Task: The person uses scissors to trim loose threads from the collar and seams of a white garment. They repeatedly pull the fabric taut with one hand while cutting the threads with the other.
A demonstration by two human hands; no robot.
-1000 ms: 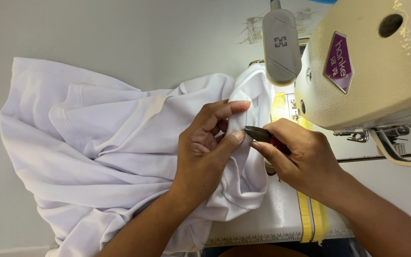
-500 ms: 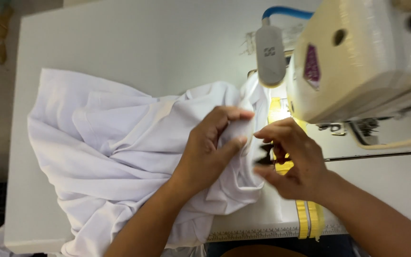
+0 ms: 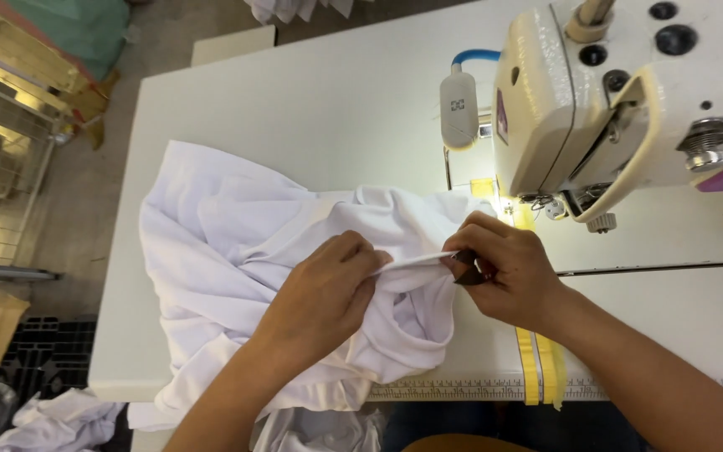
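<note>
A crumpled white garment [image 3: 236,251] lies on the white sewing table [image 3: 320,117], hanging over the front edge. My left hand [image 3: 328,293] pinches a folded edge of the white garment and holds it taut. My right hand [image 3: 504,268] grips the other end of that edge together with a small dark thread snipper [image 3: 469,271], whose tip sits at the fabric. Both hands are just in front of the cream sewing machine [image 3: 629,100], below its needle area.
A grey lamp head [image 3: 459,109] shines on the needle plate. Yellow tape strips [image 3: 537,360] run toward the table's front edge. Left of the table are a wire rack [image 3: 2,167] and white cloth scraps [image 3: 43,418] on the floor.
The view has shifted up and back, showing more of the table and floor. My hands have stretched the fabric edge out between them; before, they were bunched closer together.
</note>
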